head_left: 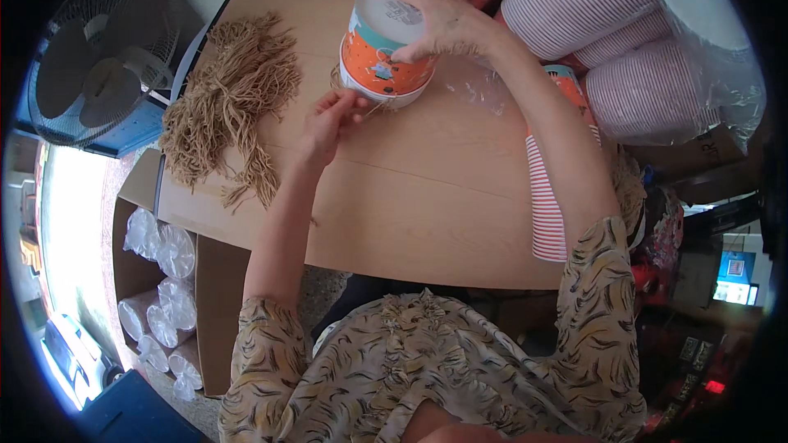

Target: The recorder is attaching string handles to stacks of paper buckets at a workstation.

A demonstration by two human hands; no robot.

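A round paper bucket (379, 61), orange with a teal band and a white rim, stands upside down at the far middle of the table. My right hand (443, 20) reaches over its whitish base (392, 16), fingers and thumb spread across it and gripping it. Low at the bucket's left side, my left hand (330, 119) has thumb and forefinger pinched together by the rim; what they hold is hidden. Thin tan strands stick out beside the rim. To the left lies a heap of tan twine lengths (226, 111).
Striped stacks of paper buckets in clear plastic (574, 4) fill the back right. A red-striped stack (543, 197) lies beneath my right forearm. A fan (103, 57) stands left of the table; below it, a cardboard box (222, 303) holds several plastic-wrapped rolls (172, 250).
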